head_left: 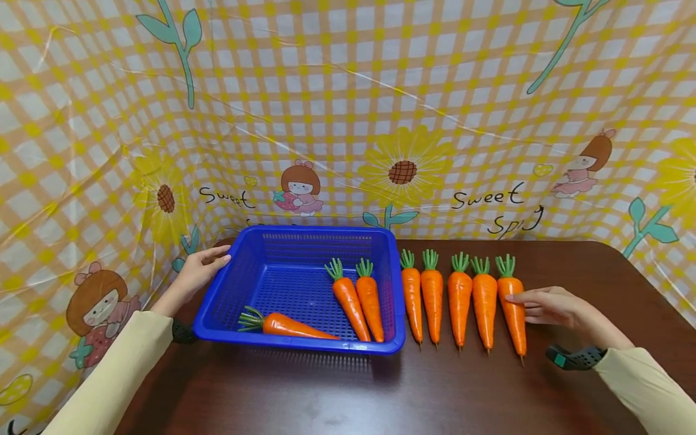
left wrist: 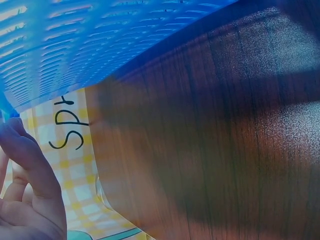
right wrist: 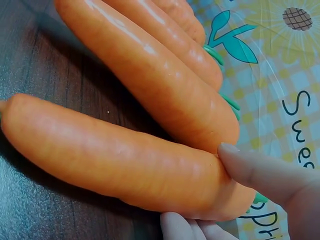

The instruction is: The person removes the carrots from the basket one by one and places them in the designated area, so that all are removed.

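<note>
My left hand (head_left: 197, 275) is at the left rim of a blue plastic basket (head_left: 399, 302), its thumb and fingertips pinching the edge. Three orange carrots with green tops lie inside: one crosswise at the front, a carrot (head_left: 350, 305) and its neighbour slanting at the right. To the right of the basket several carrots stand in a row on the table. At the end of that row, my right hand (head_left: 560, 311) holds the rightmost carrot (right wrist: 120, 160) between thumb and fingers, near its green top. The carrot still lies among the others, its tip toward me.
A dark brown wooden table (head_left: 326, 393) carries everything. Behind and to the left hangs a yellow checked cloth (head_left: 337, 90) printed with sunflowers and cartoon figures. The carrot row, including one carrot (head_left: 411, 302) close beside the basket's right wall, lies roughly parallel.
</note>
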The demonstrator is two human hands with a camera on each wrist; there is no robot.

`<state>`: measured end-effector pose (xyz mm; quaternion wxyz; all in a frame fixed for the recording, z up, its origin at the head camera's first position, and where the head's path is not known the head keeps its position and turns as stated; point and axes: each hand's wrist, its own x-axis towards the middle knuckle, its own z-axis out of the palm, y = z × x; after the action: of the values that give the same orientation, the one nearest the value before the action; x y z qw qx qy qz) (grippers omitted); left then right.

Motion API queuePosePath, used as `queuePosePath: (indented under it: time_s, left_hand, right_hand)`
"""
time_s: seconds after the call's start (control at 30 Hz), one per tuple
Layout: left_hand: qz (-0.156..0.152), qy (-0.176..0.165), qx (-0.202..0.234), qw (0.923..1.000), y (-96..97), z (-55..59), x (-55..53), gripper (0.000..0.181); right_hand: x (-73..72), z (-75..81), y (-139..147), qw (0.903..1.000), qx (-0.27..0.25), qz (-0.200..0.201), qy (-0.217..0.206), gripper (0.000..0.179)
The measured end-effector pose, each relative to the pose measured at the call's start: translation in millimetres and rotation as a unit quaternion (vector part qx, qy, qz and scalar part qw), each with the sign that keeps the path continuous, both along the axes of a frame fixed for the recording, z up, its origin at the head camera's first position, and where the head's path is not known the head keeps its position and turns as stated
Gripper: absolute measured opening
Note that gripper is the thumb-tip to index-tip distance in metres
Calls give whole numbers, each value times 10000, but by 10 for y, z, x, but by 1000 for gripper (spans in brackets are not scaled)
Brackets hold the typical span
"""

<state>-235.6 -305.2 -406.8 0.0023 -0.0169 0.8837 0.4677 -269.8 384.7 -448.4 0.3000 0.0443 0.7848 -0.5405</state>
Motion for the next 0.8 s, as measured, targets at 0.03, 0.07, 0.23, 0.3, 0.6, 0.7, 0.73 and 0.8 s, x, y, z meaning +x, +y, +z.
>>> queuePosePath:
  time_s: [0.03, 0.07, 0.23, 0.3, 0.6, 0.7, 0.73, 0.8]
  left_hand:
    - [4, 2, -19, 10000, -4, 4, 0, 57]
    - [-6, -10, -19, 10000, -6, 6, -2, 58]
    - [11, -51, -62, 10000, -13, 17, 5, 59]
    - [2, -51, -110, 9999, -15, 23, 13, 59]
    - [2, -139, -9, 9999, -32, 18, 3, 60]
    - [6, -142, 16, 9999, -38, 8, -8, 60]
    - [14, -140, 27, 9999, -39, 5, -11, 59]
    - [5, -136, 32, 9999, -38, 2, -14, 59]
  right_hand:
    - [2, -1, -9, 10000, -6, 1, -14, 64]
    - [6, 1, -16, 10000, -13, 7, -19, 68]
    - [3, 26, -34, 9999, -55, 134, -71, 85]
    - [-5, 37, -38, 9998, -103, 160, -96, 86]
    - [-2, 58, 1, 9990, 217, 383, 13, 86]
    - [-7, 57, 36, 9984, 209, 518, 112, 87]
    - [-8, 57, 48, 9982, 187, 547, 152, 87]
    - [-11, 58, 70, 9980, 157, 569, 210, 86]
